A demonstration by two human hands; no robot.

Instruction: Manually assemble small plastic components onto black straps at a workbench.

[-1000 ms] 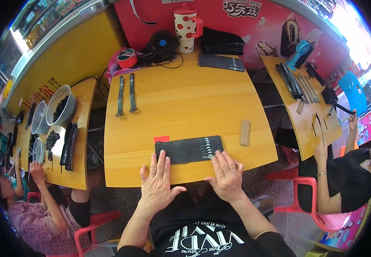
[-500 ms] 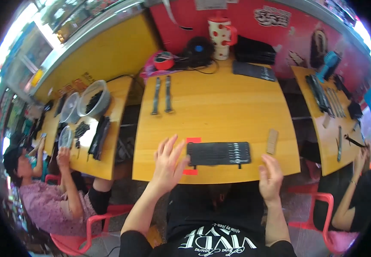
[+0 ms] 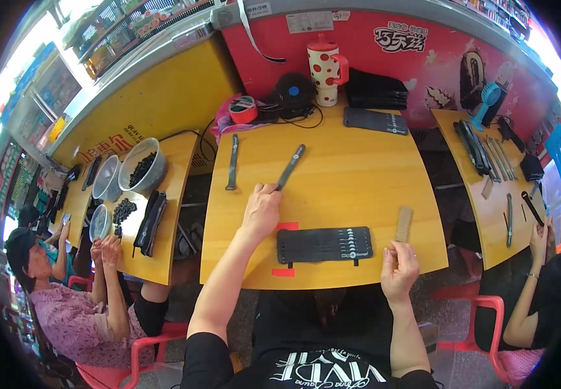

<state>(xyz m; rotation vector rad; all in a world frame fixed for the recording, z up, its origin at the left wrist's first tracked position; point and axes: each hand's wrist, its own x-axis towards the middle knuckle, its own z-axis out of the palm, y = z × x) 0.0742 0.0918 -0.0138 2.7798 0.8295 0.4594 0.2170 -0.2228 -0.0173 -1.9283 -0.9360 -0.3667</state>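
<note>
My left hand (image 3: 262,209) is closed around the lower end of a dark strap (image 3: 291,167), which slants up and to the right over the table. Left of it lies a similar dark strap (image 3: 232,162). In front of me a flat black panel (image 3: 306,244) with a row of pale marks lies between two red tape pieces (image 3: 283,273). My right hand (image 3: 400,269) is closed in a pinch at the right of the panel, just below a brown strip (image 3: 404,223). What its fingertips hold, if anything, is hidden.
At the table's back stand a dotted tumbler (image 3: 326,71), a black fan (image 3: 295,94), a red tape roll (image 3: 243,111) and a black stack (image 3: 376,89). Side tables hold clear tubs (image 3: 158,175) and a blue handheld fan (image 3: 489,97). People sit at both sides.
My left hand has moved up from beside the panel and taken hold of the right-hand strap, turning it aslant. My right hand has closed from spread fingers to a pinch.
</note>
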